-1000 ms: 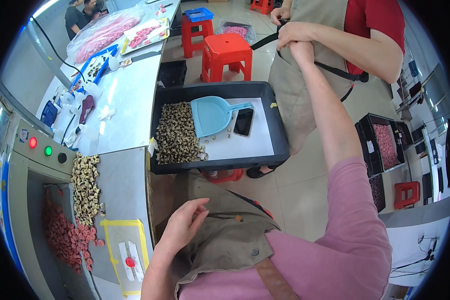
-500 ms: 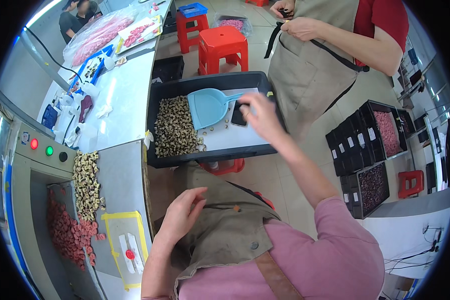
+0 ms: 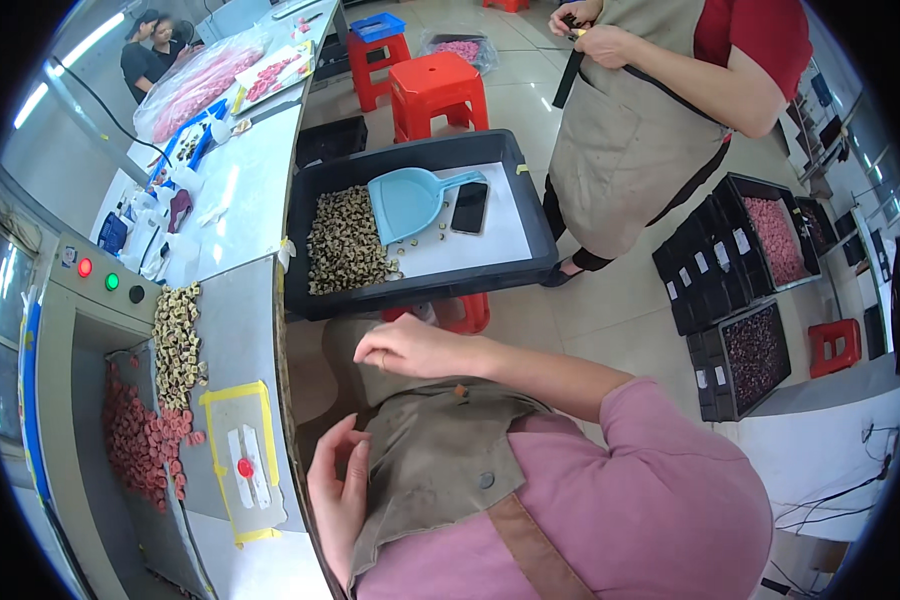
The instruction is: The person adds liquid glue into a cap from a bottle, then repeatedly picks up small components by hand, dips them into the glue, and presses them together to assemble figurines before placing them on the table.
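Hovering right hand (image 3: pixel 417 347): fingers curled, grip unclear, near black tray (image 3: pixel 470 283).
Left hand (image 3: pixel 338 495): half-open, near bench (image 3: pixel 235 350).
Tray: dustpan (image 3: pixel 407 203), phone (image 3: pixel 469 208).

From the wearer's head, a fisheye camera looked down on the nearby left hand (image 3: pixel 338 485) and right hand (image 3: pixel 410 349), black crate (image 3: pixel 440 287) beyond.

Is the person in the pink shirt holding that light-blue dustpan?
No, the dustpan lies in the black tray, and the left hand and right hand are both clear of it.
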Tool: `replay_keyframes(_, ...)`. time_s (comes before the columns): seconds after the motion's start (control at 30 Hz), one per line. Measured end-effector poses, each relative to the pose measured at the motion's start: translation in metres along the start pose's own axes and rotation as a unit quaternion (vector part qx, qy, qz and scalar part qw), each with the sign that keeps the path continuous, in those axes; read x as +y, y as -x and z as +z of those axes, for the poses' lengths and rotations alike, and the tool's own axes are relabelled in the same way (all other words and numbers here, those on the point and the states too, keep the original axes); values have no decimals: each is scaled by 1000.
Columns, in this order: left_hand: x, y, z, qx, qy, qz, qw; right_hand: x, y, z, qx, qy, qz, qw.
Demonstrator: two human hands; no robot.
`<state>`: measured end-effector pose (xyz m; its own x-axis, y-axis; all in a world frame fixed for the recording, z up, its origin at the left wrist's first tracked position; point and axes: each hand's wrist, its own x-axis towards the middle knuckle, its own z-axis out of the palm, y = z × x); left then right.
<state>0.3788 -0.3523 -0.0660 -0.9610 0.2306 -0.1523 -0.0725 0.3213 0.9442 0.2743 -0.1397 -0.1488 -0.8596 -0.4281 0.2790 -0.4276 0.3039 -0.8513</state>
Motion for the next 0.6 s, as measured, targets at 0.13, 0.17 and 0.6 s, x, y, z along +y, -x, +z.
replay_keyframes(0.13,-44,28,6,41,106,-18,993,-15,5,35,-56,-47,-15,997)
replay_keyframes(0.17,-54,33,6,73,149,-22,986,-22,4,47,-60,-45,-13,997)
replay_keyframes(0.6,-37,67,-96,54,354,-137,924,-141,-57,172,-355,-133,-162,911)
